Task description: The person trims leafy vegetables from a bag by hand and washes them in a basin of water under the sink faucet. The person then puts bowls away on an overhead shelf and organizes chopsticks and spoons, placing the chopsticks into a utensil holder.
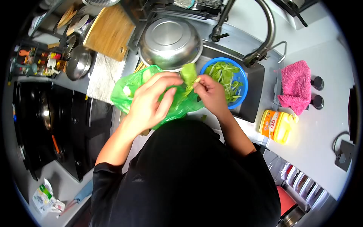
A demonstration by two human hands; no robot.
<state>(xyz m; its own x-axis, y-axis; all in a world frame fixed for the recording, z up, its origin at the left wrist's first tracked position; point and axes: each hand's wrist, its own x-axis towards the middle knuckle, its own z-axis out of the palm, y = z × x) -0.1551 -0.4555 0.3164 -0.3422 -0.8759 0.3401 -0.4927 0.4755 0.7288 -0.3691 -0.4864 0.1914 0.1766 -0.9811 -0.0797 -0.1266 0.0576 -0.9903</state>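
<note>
My right hand point(210, 94) pinches the stem end of a green vegetable leaf point(188, 75) between thumb and fingers. My left hand point(154, 97) is just left of the leaf, thumb and fingers apart, with nothing visible in its grasp. Beneath both hands spreads a green plastic bag point(123, 84), with pale pieces showing inside. A blue basin point(245, 85) holding plucked greens point(224, 77) stands in the sink point(255, 99), to the right of my right hand.
An upturned metal bowl point(171, 39) lies behind the bag. The curved faucet point(269, 28) arches over the sink. On the right counter are a pink cloth point(295, 85) and a yellow jug point(278, 126). A wooden cutting board point(109, 33) leans at the back left.
</note>
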